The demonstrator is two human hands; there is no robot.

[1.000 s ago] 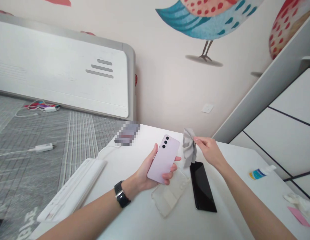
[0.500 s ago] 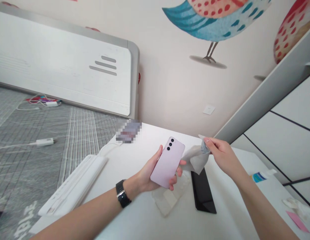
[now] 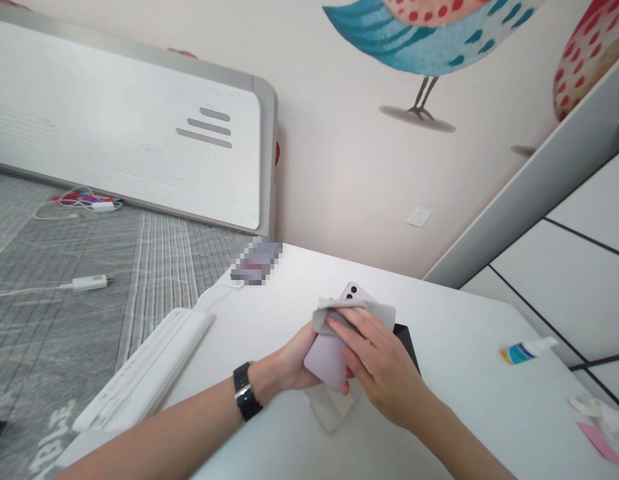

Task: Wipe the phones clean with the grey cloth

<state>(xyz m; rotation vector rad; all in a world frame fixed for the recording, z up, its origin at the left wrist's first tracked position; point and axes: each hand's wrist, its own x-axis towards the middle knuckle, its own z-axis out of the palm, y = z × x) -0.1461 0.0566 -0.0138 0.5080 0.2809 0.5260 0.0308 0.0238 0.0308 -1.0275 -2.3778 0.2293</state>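
Gripping a lilac smartphone (image 3: 326, 363) from beneath, the left hand (image 3: 294, 363) holds it above the white desk (image 3: 454, 320) — the right hand (image 3: 382, 363) presses a grey cloth (image 3: 356, 310) onto the phone's back, its fingers (image 3: 352, 330) laid flat. A clear phone case (image 3: 329, 410) lies under the hands, and a black phone (image 3: 406, 343) shows just a corner beside the right hand.

grey floor mat (image 3: 39, 347): white lettering, too blurred to read | plastic tube (image 3: 526, 351): blue-yellow label, too small to read
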